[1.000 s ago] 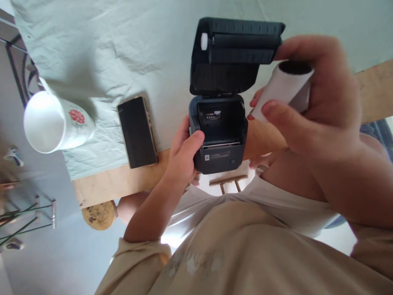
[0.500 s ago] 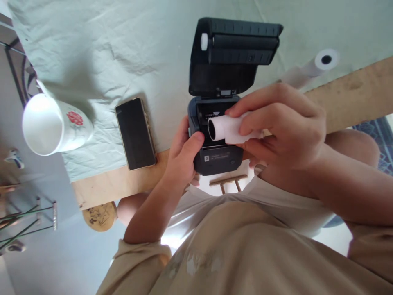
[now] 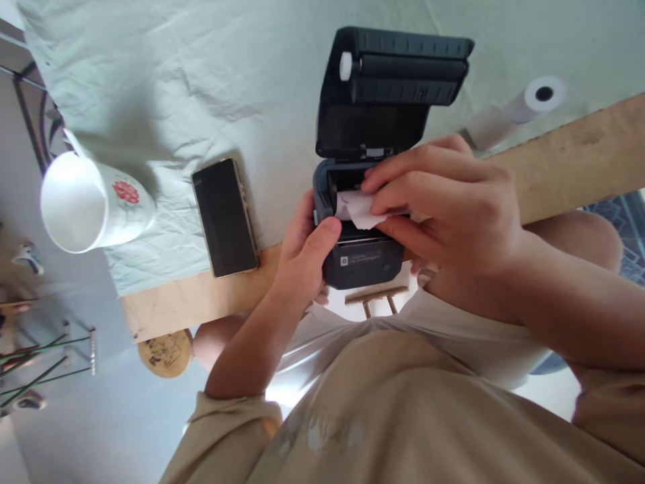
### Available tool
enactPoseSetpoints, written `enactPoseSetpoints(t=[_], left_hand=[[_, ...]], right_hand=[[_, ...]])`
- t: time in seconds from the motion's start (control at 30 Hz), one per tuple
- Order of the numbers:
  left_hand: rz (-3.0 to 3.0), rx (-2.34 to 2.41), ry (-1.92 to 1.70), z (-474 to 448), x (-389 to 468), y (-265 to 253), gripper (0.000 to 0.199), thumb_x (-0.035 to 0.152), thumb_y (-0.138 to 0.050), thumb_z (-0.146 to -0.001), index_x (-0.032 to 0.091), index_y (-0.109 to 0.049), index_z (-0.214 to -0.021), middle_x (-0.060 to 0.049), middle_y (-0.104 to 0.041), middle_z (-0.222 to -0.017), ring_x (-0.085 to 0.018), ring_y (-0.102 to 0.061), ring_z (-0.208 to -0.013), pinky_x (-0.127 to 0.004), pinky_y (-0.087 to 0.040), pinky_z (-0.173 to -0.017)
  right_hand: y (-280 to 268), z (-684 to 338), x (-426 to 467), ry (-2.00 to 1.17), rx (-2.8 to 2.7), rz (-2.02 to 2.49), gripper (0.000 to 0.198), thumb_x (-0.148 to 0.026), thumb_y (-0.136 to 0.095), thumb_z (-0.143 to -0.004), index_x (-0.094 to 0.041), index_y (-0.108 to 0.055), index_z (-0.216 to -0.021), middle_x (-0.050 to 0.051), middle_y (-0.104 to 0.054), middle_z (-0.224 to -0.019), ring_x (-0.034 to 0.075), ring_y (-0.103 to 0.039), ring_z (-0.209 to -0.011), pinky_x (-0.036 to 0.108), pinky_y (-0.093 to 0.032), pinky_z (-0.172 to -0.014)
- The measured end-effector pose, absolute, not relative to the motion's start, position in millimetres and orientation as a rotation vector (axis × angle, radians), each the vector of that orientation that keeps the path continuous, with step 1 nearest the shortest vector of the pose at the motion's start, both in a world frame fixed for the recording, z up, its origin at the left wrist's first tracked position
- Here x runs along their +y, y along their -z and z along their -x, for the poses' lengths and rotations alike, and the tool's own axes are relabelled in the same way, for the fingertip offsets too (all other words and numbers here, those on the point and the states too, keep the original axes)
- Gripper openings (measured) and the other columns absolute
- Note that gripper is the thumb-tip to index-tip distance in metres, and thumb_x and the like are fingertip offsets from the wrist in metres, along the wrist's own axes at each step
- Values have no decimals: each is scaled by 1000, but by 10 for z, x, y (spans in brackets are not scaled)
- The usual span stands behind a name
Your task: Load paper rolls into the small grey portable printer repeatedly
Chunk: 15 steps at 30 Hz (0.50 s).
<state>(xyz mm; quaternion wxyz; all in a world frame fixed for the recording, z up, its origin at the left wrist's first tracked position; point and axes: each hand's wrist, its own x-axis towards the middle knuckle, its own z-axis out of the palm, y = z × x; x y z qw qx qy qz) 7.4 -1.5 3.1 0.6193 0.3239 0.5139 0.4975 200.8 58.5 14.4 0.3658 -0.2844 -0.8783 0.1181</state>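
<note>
L hand grips the printer's L side, held over the desk's near edge; can't tell if the desk bears any weight. R hand pinches the paper roll in its bay, loose flap showing. Poss. trouble: slack L grip could drop the printer past the edge; a crooked roll or trapped flap may jam under the raised lid. Phone nr near edge, L; 2nd roll nr it, R; cup by L edge. Most room: cloth btwn cup & lid.
</note>
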Motion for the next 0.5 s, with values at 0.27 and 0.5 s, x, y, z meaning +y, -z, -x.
enactPoseSetpoints(t=[0.27,0.5], left_hand=[[-713,1032,-1210,-44,-20,39,40,51,-78,-89,21,-68,-113,-1,-69,-88,-14,-69,-71,-20,-59,-61],[-862,1055,-1154,37,2,31,47,24,-87,-82,27,-67,-123,0,-72,-108,-13,-69,-94,-20,-59,-84]], right_hand=[[-206,-2026,533,-371,-2271,485,7,-25,-58,-100,-20,-56,-95,-3,-63,-88,12,-59,-88,34,-41,-78],[-211,-2052,540,-447,-2363,403,22,-44,-62,-100,-22,-60,-99,-3,-68,-92,14,-64,-95,37,-41,-81]])
